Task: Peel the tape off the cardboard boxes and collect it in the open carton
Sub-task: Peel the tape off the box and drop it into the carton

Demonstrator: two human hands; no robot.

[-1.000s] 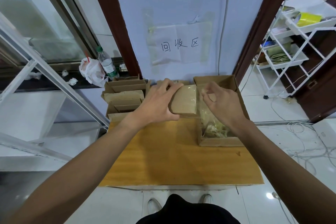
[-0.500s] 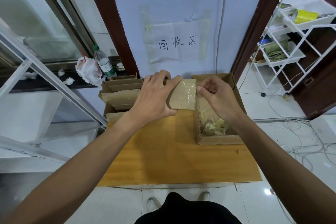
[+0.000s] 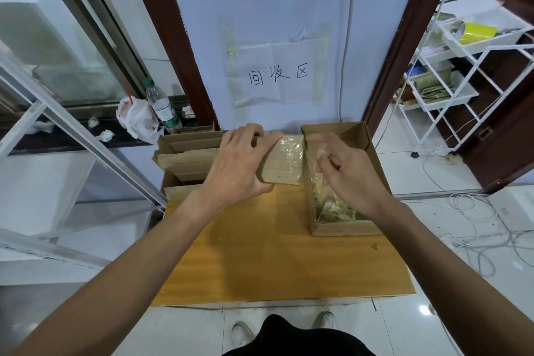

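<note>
Tape lies in the open carton; more boxes wait. Left hand grips a taped box; right hand is blurry, so I cannot tell its hold.

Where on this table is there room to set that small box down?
The bare table between the open carton, the cardboard stack and the near edge. The back is crowded: stack, small box, carton.

Small brown cardboard box: matt, face under glossy clear tape. Open brown cardboard carton at 3 o'clock: matt. Yellow wooden tabletop: smooth, satin.
</note>
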